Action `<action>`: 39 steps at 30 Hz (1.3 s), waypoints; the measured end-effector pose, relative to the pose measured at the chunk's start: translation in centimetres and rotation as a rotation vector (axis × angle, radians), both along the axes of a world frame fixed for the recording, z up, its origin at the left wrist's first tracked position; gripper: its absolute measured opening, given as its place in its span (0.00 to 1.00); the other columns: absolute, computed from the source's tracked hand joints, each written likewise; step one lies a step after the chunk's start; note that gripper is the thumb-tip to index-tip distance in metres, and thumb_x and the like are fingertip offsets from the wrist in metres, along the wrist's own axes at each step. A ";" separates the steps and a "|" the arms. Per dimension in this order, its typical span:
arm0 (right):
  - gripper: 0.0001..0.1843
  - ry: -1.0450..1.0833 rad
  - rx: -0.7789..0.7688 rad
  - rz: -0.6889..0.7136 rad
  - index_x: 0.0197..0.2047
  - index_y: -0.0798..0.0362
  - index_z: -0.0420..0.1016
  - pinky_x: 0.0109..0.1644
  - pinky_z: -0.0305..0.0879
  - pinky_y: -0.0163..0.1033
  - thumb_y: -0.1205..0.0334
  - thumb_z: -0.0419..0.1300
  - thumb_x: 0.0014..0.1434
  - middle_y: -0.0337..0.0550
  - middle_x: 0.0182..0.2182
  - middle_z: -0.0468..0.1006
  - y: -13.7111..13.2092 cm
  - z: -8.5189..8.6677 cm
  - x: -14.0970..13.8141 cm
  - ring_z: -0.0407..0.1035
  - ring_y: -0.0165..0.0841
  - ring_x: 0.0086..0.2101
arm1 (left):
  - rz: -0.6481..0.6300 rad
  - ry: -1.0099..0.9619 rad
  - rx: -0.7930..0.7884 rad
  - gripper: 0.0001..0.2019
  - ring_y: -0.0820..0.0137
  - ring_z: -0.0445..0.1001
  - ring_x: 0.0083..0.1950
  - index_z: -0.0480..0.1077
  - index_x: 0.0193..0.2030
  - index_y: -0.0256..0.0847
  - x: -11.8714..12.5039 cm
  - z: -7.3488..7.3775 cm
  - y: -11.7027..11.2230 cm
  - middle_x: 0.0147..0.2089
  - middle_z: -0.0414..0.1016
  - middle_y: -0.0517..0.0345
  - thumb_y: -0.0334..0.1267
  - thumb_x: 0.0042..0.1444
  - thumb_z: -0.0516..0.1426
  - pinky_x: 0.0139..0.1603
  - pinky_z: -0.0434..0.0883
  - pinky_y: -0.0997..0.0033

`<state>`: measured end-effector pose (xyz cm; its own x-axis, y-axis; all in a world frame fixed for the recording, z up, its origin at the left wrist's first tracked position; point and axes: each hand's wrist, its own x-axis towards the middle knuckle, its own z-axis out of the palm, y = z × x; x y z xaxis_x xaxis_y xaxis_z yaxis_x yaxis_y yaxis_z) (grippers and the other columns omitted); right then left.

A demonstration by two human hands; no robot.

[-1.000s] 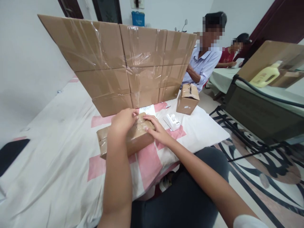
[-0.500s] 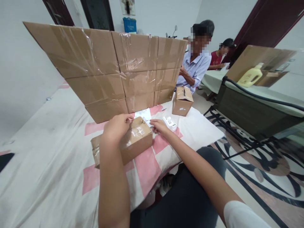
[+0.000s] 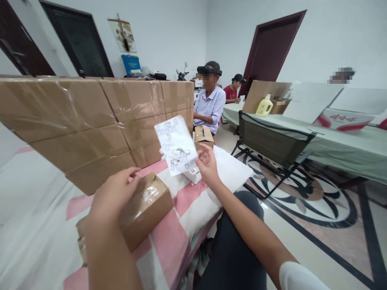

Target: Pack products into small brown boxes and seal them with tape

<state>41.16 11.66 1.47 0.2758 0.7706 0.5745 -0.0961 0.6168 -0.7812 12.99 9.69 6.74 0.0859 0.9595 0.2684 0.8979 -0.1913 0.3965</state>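
pink-and-white cloth (image 3: 169, 241) underneath. upright on it, wall of taped cardboard (image 3: 81, 117). in front, lying on the cloth, brown box (image 3: 148, 213). raised beyond, tilted, marked paper (image 3: 175, 141), gripped near one corner by right hand (image 3: 208, 165). at the box's top, left hand (image 3: 113, 193), half curled; cannot tell if gripping. partly behind the paper, white tape holder (image 3: 195, 176).

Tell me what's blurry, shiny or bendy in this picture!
In the head view, the left hand looks soft, and the paper in the right hand smears at its upper right edge; in the head view, glare whitens the tape on the box; in the head view, the dark red door leans, perhaps from lens distortion.
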 end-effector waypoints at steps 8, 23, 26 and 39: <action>0.19 0.008 -0.161 0.286 0.46 0.49 0.72 0.50 0.71 0.44 0.60 0.67 0.49 0.43 0.40 0.80 -2.5 -0.1 -0.4 0.74 0.38 0.41 | -0.172 -0.066 0.347 0.16 0.58 0.73 0.54 0.71 0.56 0.48 5.5 2.0 -1.7 0.53 0.76 0.54 0.47 0.66 0.53 0.51 0.67 0.60; 0.22 -0.047 -0.238 0.415 0.48 0.51 0.77 0.55 0.72 0.50 0.52 0.71 0.52 0.45 0.44 0.83 -4.1 -1.3 0.1 0.76 0.45 0.48 | -0.407 0.055 0.300 0.09 0.64 0.73 0.48 0.76 0.44 0.48 9.5 1.2 -1.8 0.47 0.79 0.60 0.42 0.69 0.54 0.47 0.60 0.60; 0.24 -0.075 -0.258 0.362 0.48 0.51 0.78 0.56 0.72 0.50 0.47 0.71 0.53 0.46 0.44 0.84 -4.4 -1.4 -0.1 0.76 0.45 0.49 | -0.427 0.072 0.297 0.11 0.64 0.73 0.48 0.76 0.44 0.47 10.0 1.2 -1.9 0.47 0.79 0.59 0.42 0.70 0.52 0.47 0.60 0.60; 0.22 0.039 -0.350 0.160 0.44 0.53 0.79 0.45 0.74 0.45 0.46 0.71 0.53 0.45 0.40 0.84 -4.3 -1.8 1.0 0.77 0.42 0.40 | -0.425 0.046 0.231 0.15 0.60 0.74 0.53 0.69 0.57 0.47 11.1 1.0 -2.6 0.53 0.77 0.55 0.44 0.66 0.55 0.51 0.63 0.60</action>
<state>42.16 7.38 -0.35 0.1524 0.9532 0.2611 -0.2033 0.2888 -0.9356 24.06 7.09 7.77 0.4744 0.7525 0.4569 0.7365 -0.6235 0.2622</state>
